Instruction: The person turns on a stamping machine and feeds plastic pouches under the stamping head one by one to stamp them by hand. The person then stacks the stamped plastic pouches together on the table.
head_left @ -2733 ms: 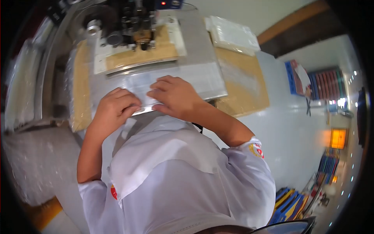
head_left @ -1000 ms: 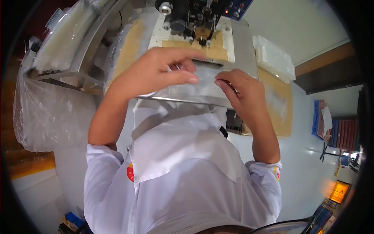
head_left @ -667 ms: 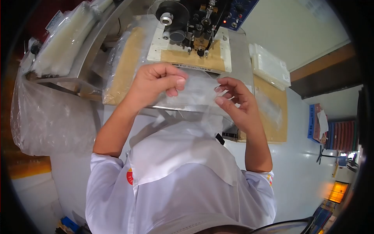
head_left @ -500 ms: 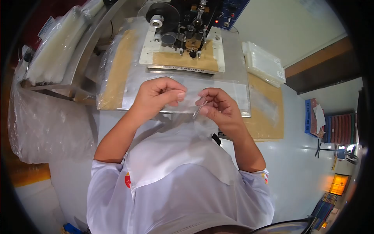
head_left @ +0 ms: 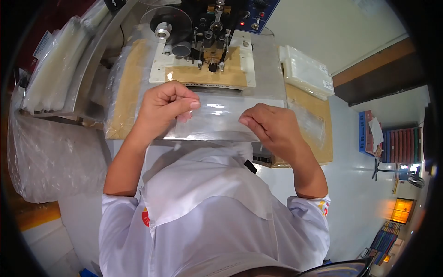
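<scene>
A clear plastic bag (head_left: 216, 123) spans the space between my hands, with bright glare along its upper part. My left hand (head_left: 168, 107) is closed in a pinch at its left side; some of the fingers show through the film. At the right side my right hand (head_left: 276, 127) is also closed, thumb against curled fingers. The exact grip points are hard to see because the film is transparent. Just beyond my hands stands a black and white encoder machine (head_left: 212, 46), its front lettering partly covered by my left hand.
The machine stands on a metal table (head_left: 267, 69) with a reel (head_left: 177, 25) on its left. Stacked clear bags (head_left: 304, 71) lie at right, above brown cardboard (head_left: 290, 99). More plastic bags (head_left: 55, 69) fill a metal rack at left. A blue control box (head_left: 256, 16) shows a red light.
My hands have moved apart, left hand leftward and right hand rightward, and the film between them is spread wider. The shiny curved edge at my right fingers no longer shows. The view has shifted slightly.
</scene>
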`<state>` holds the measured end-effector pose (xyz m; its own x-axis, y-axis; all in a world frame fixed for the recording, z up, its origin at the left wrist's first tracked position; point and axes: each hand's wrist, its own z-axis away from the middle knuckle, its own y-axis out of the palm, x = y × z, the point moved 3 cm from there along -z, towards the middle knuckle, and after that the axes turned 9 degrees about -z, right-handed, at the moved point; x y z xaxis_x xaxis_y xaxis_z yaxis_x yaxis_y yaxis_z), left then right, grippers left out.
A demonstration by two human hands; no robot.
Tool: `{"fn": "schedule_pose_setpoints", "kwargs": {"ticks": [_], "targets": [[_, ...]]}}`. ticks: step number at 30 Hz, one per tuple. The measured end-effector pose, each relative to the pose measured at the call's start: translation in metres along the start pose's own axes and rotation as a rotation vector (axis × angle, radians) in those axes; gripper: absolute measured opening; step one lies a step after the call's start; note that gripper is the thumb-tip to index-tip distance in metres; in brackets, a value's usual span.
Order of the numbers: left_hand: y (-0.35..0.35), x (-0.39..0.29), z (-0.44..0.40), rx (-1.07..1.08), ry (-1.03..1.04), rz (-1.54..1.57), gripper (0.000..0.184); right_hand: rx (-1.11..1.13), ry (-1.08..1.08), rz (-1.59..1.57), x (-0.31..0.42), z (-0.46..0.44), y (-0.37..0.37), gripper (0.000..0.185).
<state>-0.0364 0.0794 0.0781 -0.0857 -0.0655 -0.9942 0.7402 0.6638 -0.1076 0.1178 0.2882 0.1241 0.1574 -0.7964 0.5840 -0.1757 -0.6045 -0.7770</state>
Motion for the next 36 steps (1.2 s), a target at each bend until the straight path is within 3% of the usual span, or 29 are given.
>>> {"fn": "schedule_pose_setpoints", "kwargs": {"ticks": [2, 5, 7, 11, 17, 23, 32, 36], "targets": [[0.006, 0.008, -0.004, -0.090, -0.030, 0.005, 0.011, -0.011, -0.035, 0.166, -0.012, -0.004, 0.001, 0.019], [0.014, 0.016, -0.022, -0.226, -0.088, 0.091, 0.010, -0.297, -0.099, 0.333, -0.014, -0.016, -0.012, 0.033], [0.015, 0.025, -0.031, -0.253, -0.107, 0.149, 0.012, -0.252, -0.244, 0.318, -0.008, -0.013, 0.003, 0.045], [0.022, 0.032, -0.039, -0.260, -0.195, 0.104, 0.016, -0.144, -0.328, 0.277, -0.022, -0.016, 0.047, 0.056], [0.013, 0.024, -0.034, -0.331, -0.154, -0.036, 0.029, -0.059, -0.303, 0.403, -0.047, -0.030, 0.045, 0.052], [-0.031, 0.013, 0.000, -0.418, -0.088, -0.074, 0.059, -0.027, -0.225, 0.462, -0.058, -0.049, 0.034, 0.053], [-0.050, 0.018, 0.040, -0.449, -0.015, -0.125, 0.057, -0.088, -0.224, 0.501, -0.060, -0.073, 0.031, 0.038], [-0.053, 0.021, 0.046, -0.474, -0.047, -0.122, 0.055, -0.069, -0.184, 0.462, -0.059, -0.074, 0.031, 0.040]]}}
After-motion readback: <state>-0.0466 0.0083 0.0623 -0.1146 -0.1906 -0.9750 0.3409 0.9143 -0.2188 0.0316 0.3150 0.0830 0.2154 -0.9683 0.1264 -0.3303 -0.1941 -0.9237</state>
